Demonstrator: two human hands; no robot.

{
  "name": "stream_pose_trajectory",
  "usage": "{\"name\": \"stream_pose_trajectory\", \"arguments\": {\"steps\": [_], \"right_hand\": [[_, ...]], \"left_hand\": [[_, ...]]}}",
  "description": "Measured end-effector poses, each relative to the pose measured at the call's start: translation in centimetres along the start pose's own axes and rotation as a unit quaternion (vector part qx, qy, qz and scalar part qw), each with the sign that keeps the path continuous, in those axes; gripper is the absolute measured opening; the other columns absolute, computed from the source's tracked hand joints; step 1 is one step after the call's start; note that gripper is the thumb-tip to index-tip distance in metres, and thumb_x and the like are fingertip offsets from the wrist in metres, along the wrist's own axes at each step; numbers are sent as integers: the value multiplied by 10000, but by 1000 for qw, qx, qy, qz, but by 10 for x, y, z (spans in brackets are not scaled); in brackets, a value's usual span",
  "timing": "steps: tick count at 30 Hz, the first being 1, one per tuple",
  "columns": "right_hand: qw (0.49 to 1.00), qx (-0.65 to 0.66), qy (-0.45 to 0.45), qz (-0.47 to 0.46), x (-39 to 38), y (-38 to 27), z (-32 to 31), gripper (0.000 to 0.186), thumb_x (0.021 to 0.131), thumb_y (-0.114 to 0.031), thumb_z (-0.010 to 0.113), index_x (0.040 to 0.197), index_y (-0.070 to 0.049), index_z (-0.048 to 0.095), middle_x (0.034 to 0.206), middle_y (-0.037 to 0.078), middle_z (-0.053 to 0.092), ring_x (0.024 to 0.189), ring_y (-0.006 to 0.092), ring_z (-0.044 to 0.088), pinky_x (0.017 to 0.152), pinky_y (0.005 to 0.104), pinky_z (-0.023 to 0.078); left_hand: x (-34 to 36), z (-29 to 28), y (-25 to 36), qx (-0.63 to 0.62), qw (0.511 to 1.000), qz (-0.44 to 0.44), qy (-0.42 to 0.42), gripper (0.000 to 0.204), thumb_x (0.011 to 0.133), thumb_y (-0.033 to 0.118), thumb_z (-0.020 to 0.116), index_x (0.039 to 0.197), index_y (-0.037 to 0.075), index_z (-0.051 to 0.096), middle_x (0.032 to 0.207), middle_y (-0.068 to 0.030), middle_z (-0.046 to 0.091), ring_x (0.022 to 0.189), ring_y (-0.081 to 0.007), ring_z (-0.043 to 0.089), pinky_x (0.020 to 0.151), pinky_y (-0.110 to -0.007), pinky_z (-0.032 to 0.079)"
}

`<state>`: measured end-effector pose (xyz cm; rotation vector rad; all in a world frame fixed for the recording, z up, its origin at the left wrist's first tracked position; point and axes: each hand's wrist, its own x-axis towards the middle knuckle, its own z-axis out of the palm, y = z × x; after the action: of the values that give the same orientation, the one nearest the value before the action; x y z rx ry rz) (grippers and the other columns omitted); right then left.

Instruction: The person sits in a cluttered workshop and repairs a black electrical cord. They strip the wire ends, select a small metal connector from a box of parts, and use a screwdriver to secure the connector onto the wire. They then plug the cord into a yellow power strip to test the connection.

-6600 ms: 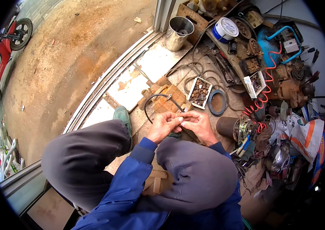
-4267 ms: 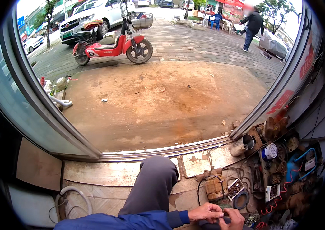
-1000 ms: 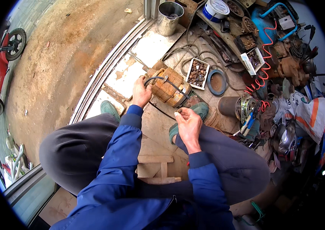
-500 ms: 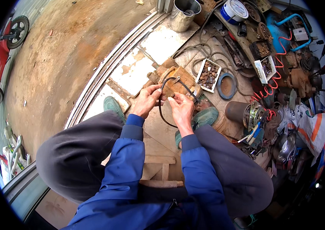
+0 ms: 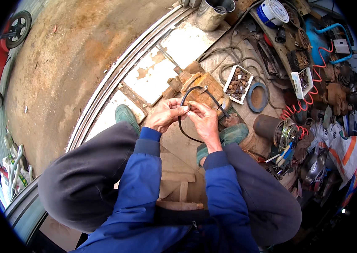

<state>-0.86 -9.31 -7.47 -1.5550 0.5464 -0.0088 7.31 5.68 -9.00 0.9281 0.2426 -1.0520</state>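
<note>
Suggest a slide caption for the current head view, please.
Left hand and right hand hold a small brown part near a looped black cable and rusty machine.

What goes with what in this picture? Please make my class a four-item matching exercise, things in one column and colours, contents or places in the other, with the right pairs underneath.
Things
1. Flat ring
2. Open tray next to the ring
3. Small part
4. Spiral hose

Descriptions
A. White, holding many small brownish pieces
B. Red
C. Blue-grey
D. At the fingertips of the left hand and right hand

Right pairs: 1-C, 2-A, 3-D, 4-B
</note>
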Motion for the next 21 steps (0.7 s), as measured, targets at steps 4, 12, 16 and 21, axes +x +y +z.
{"name": "stream_pose_trajectory", "arguments": {"steps": [4,12,16,21], "right_hand": [[999,-28,-24,-13,-1,-11,1,346,834,49,710,1178,13,697,1011,81,683,819,141,671,729,269,556],[982,-183,-22,-51,0,-30,5,311,833,11,718,1143,22,692,971,147,687,780,197,682,690,327,560],[973,-221,-15,-63,0,-36,8,292,831,16,722,1121,36,689,944,147,690,781,204,700,678,325,570],[993,-102,-52,0,4,-25,0,291,815,46,742,1103,55,701,955,128,716,807,179,733,699,283,590]], "left_hand": [[0,-3,0,-18,1000,-19,17,237,893,154,775,1063,16,684,901,-29,702,745,-87,627,677,-213,525],[1,3,4,95,995,9,22,216,860,176,808,971,24,703,830,-15,691,696,-80,589,613,-213,464],[3,-3,3,108,994,-2,8,236,847,202,826,953,26,710,818,-12,687,690,-80,588,603,-219,461],[4,-8,-1,60,998,-25,0,240,855,215,818,961,23,719,811,-16,689,689,-83,601,625,-221,491]]}}
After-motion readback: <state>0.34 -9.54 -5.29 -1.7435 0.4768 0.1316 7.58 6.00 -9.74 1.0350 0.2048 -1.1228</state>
